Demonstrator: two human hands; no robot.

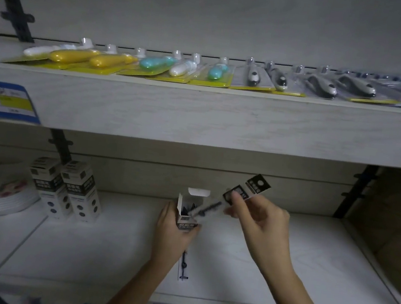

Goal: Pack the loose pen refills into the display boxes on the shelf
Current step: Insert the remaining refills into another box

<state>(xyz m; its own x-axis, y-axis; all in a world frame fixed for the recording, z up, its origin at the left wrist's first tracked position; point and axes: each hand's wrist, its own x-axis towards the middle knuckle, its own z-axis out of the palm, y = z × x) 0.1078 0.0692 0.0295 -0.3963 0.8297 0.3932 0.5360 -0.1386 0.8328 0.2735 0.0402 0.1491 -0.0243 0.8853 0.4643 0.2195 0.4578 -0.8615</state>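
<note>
Left hand grips open box, refills inside; right hand pinches refill pack at mouth

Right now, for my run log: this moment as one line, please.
left hand: holds open display box | right hand: pinches refill pack, tip at box mouth | stage: inserting

Open box mid lower shelf; refill pack slants from its mouth up rightward; two closed boxes left.
</note>
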